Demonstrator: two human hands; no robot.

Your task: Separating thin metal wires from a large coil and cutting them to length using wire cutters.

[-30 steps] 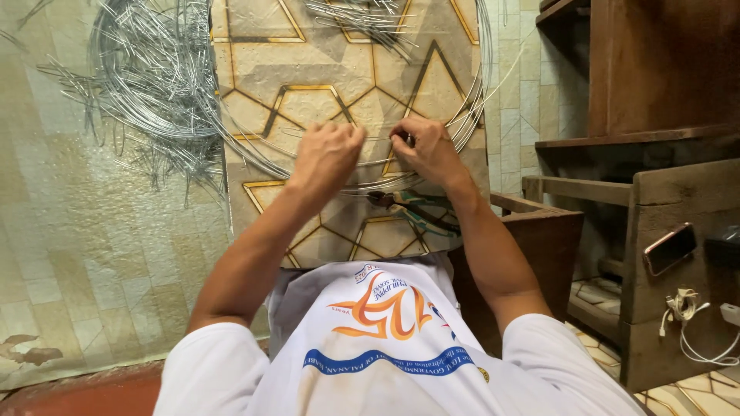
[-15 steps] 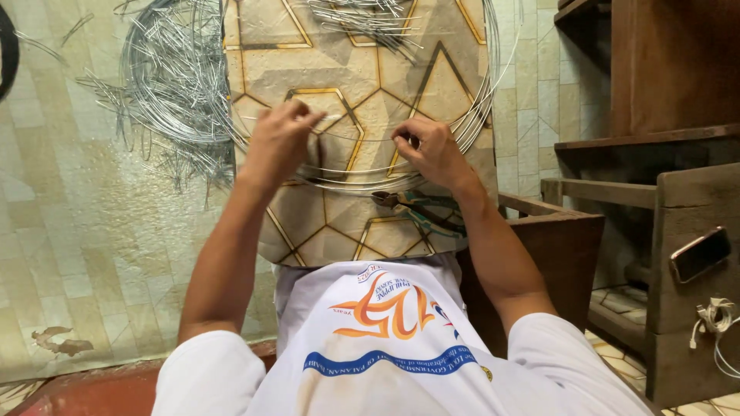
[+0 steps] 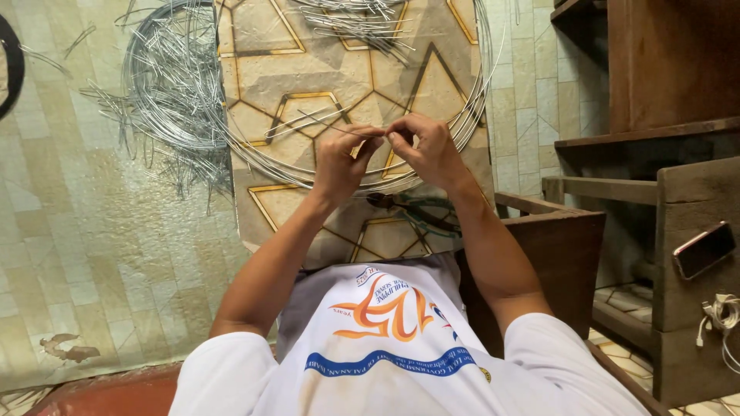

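On a tan board worktop patterned with gold-lined hexagons (image 3: 308, 77), beside a tangled coil of grey steel wire (image 3: 166, 85), the left hand (image 3: 343, 158) and right hand (image 3: 424, 150) pinch one thin wire piece (image 3: 331, 129) between fingertips, its shaping seemingly unfinished, cut lengths (image 3: 354, 19) lying above.

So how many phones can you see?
1. One phone lies tilted on the wooden bench at the right, above a white cable. Others could be hidden out of view.

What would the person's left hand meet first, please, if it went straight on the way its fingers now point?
Probably the right hand: the left hand points right and slightly up, fingertips almost touching over a thin wire, though depth is unclear.
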